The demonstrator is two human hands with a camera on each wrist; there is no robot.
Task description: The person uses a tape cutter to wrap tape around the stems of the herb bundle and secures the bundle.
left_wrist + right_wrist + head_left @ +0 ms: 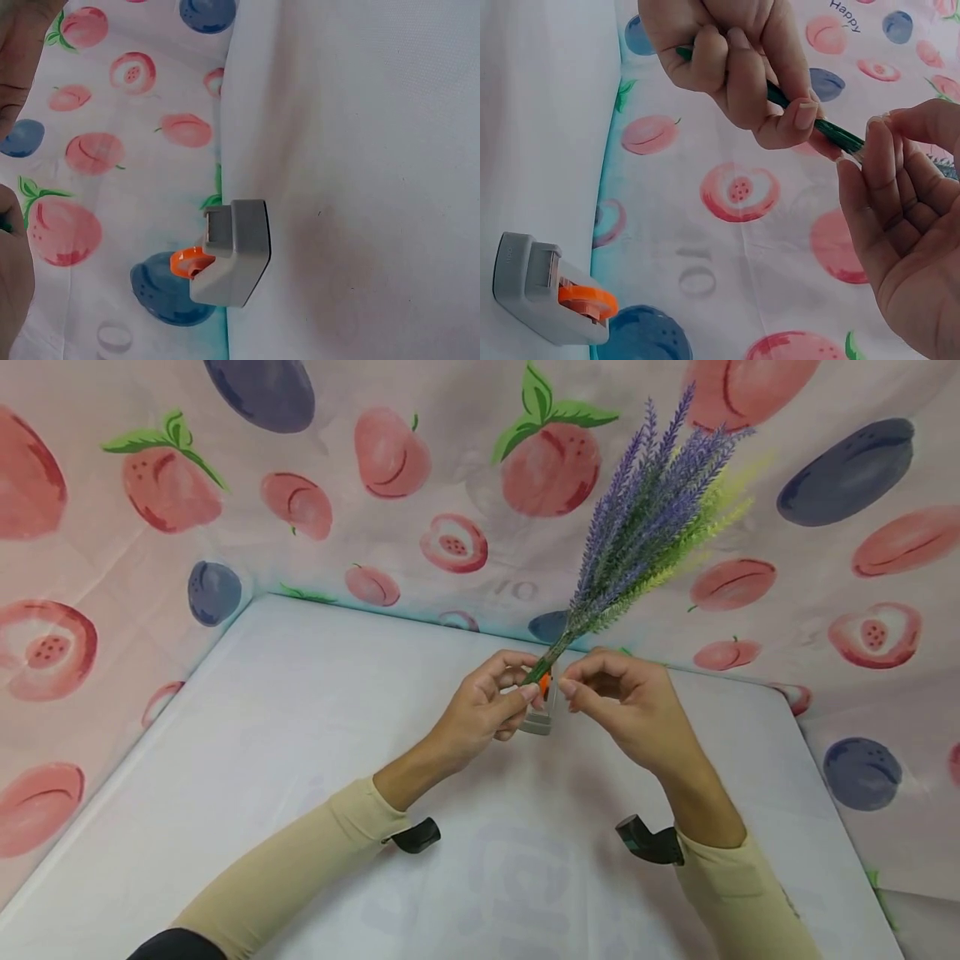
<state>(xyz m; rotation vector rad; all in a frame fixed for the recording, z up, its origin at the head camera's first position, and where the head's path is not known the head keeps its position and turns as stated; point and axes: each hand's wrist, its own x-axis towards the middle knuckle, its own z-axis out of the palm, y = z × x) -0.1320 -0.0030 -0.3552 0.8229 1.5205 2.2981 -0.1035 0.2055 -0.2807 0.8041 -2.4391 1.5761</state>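
My left hand [483, 697] grips the green stems [552, 657] of an artificial lavender bunch [645, 518], purple with yellow-green sprigs, which leans up to the right. In the right wrist view its fingers curl round the dark green stems [838, 136]. Just right of the stem ends is my right hand [641, 710], thumb and forefinger tips close together beside the stems; I cannot tell whether they pinch something thin. A grey tape dispenser [247, 255] with an orange core [187, 262] stands on the table behind the hands, partly hidden by them in the head view.
The table [300, 718] has a white cover and meets a fruit-print cloth [315, 568] at its back edge. Fruit-print cloth also hangs at both sides. A black wrist device [416, 837] sits on the left forearm, and another [651, 843] on the right.
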